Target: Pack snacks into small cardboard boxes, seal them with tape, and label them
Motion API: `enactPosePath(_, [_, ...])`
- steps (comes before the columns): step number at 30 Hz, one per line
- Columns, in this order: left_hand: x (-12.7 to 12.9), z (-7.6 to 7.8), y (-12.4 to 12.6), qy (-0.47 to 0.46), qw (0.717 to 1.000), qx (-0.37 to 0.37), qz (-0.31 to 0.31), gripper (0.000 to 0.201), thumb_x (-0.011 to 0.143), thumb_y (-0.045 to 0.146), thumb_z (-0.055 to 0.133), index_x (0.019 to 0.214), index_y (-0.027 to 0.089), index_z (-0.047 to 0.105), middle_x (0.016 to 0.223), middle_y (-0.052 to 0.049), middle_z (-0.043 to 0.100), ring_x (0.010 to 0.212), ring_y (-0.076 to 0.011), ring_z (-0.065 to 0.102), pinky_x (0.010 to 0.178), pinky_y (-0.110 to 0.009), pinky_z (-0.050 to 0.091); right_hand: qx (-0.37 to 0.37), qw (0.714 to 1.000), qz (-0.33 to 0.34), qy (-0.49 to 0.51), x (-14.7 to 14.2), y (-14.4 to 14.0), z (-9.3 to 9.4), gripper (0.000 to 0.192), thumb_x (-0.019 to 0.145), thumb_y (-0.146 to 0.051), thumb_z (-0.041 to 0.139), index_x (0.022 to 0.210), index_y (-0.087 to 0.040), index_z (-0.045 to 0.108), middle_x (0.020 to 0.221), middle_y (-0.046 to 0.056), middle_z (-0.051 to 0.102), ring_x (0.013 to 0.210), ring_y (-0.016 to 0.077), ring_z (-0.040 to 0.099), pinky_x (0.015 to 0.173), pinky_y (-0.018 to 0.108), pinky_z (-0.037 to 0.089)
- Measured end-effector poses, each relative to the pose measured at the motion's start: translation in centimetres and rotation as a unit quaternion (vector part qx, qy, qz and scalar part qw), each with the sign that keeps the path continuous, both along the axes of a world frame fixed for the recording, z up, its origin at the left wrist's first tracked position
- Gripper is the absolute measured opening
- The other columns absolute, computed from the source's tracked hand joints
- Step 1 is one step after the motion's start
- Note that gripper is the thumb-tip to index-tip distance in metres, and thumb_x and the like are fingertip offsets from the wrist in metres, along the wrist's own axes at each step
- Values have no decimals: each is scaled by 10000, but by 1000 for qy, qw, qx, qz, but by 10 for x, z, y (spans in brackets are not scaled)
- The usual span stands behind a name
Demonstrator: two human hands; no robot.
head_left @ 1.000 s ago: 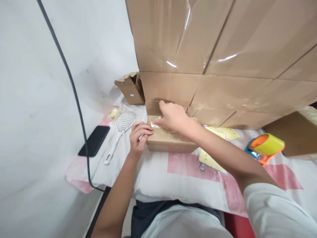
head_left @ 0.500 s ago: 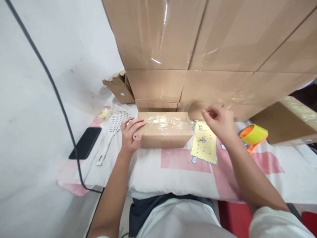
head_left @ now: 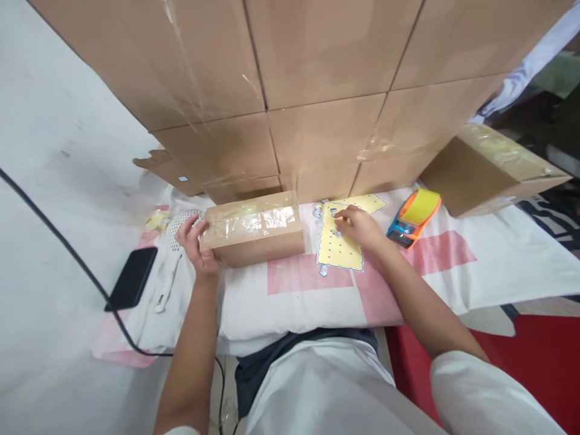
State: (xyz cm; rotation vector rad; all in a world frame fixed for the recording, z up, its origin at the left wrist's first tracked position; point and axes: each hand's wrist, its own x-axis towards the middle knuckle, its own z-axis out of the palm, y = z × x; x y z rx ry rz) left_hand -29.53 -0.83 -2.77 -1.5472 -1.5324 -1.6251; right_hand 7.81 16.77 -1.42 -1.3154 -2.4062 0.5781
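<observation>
The left hand (head_left: pixel 196 244) is gripping the end of a small brown cardboard box (head_left: pixel 254 226) sealed with shiny clear tape. The right hand (head_left: pixel 360 226) is pressing bent fingers on a yellow dotted sticker sheet (head_left: pixel 338 251), holding nothing.

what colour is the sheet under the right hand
Pale yellow with small dots, the sheet lies under the right hand; head view.

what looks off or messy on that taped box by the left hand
The clear tape across the top of the small box is wrinkled and bunched, not flat. The left hand grips the box's end; the box itself looks undamaged.
</observation>
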Motion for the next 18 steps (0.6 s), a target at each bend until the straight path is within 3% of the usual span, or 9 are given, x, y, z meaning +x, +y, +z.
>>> enactPosePath(5, [-3,-2,2,-3,1000,11,6,691,954,738,355,1271,212,671,1332,-155,593,1303,-373,528,1149,-601,345,66,995,79,3,-14,-12,-11,345,958,-248,601,1267,-198,746,1242,149,589,1145,281,570,1002,384,457])
enactPosePath(10, [-6,-2,0,9,1000,1,-14,673,979,723,346,1296,214,653,1337,-101,583,1308,-365,511,1174,-594,325,85,984,151,-29,-20,-25,-3,351,1017,-317,555,1295,-232,751,1296,156,596,1166,299,489,1039,420,406])
enactPosePath(18, [-4,0,-2,7,999,-24,27,676,942,721,348,1255,218,672,1288,-171,631,1267,-387,569,1124,-627,370,102,977,130,-137,-27,-36,6,341,1044,-273,467,1143,-195,783,1185,156,658,1096,310,478,897,405,367])
